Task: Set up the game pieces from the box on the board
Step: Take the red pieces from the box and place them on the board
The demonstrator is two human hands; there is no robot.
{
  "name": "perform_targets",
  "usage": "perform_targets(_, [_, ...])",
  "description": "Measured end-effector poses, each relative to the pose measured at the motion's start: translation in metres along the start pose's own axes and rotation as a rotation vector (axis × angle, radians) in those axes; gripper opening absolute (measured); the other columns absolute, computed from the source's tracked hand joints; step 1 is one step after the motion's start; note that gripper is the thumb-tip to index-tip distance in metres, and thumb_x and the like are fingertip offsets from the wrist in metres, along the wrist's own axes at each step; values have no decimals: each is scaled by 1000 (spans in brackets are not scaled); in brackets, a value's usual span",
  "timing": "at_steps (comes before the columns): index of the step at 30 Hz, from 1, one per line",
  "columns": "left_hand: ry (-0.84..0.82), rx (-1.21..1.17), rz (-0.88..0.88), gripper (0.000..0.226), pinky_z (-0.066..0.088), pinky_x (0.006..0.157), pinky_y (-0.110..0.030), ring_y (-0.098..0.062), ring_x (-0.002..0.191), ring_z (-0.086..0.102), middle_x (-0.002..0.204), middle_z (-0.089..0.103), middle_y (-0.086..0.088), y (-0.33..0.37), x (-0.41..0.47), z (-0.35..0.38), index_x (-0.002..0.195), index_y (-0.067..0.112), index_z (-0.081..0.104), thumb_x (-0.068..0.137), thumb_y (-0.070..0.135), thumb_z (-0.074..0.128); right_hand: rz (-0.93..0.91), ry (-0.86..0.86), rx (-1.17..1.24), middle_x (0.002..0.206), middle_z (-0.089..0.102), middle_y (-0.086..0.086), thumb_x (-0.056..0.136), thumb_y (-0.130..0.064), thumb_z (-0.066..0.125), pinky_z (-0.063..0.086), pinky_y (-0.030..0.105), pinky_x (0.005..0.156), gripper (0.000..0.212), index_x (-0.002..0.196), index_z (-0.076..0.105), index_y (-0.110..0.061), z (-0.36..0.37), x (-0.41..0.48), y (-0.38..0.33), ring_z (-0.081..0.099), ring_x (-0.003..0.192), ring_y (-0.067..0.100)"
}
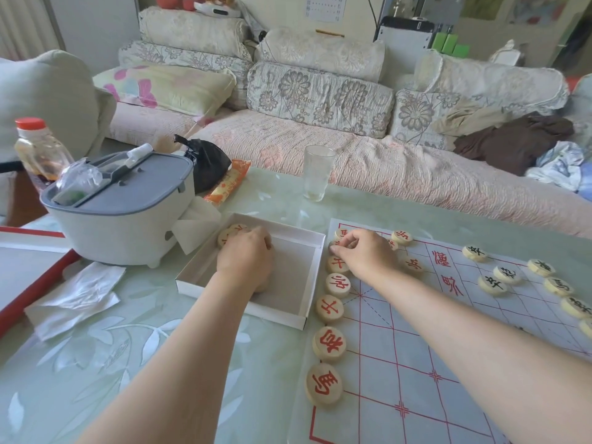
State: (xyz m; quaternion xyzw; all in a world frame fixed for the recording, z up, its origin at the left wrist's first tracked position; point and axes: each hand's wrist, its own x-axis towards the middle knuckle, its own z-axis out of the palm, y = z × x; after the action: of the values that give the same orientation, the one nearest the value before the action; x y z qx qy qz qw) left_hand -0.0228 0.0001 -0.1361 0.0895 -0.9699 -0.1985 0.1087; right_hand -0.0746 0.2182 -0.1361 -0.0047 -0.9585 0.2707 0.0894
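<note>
Two hands worked apart: the left hand (245,256) curled over the loose pieces (228,234) in the far corner of the box (288,283), its grip hidden. The right hand (365,254) pinched a red piece (335,243) at the left edge of the board (400,347). That piece probably needed centring on its crossing before release.

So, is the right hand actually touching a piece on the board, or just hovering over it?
Touching. The head view shows the right hand pinching a piece between thumb and forefinger, in the left column on the board.
</note>
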Motion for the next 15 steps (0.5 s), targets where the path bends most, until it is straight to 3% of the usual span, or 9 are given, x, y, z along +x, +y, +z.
perform_targets(4, [22, -67, 24, 29, 46, 84, -34, -28, 101, 53, 114, 55, -8, 6, 0, -5, 118, 24, 57, 90, 20, 51, -11, -34, -46, 92, 67, -13, 89, -50, 59, 49, 30, 74, 23, 82, 69, -30, -5, -3, -3, 61, 91, 18])
perform_targets(7, [-4, -394, -74, 23, 46, 68, -26, -18, 87, 56, 101, 59, -2, 14, -3, -14, 108, 18, 62, 88, 10, 54, -42, 8, -49, 102, 63, -11, 91, -38, 54, 44, 29, 73, 15, 85, 67, -33, -10, -7, -9, 58, 92, 15])
perform_targets(9, [-1, -517, -121, 18, 44, 63, -24, -15, 81, 56, 90, 59, 0, 17, -5, -20, 102, 18, 64, 90, 9, 54, -119, 11, 24, 106, 59, -10, 90, -29, 56, 41, 28, 74, 12, 92, 65, -36, -13, -11, -18, 56, 93, 12])
perform_targets(12, [21, -703, -176, 17, 46, 62, -23, -14, 72, 54, 79, 59, 4, 17, -6, -29, 100, 13, 67, 89, 7, 55, -343, -70, 146, 109, 58, -10, 84, -21, 67, 43, 26, 86, 22, 103, 66, -33, -17, -19, -37, 55, 94, 4])
perform_targets(15, [-31, -978, -221, 26, 55, 74, -32, -17, 70, 61, 79, 67, -1, 15, -9, -39, 95, 12, 68, 73, 17, 81, -471, -168, 182, 103, 55, -20, 75, -23, 79, 38, 17, 73, 37, 109, 66, -33, -18, -32, -60, 48, 76, -10])
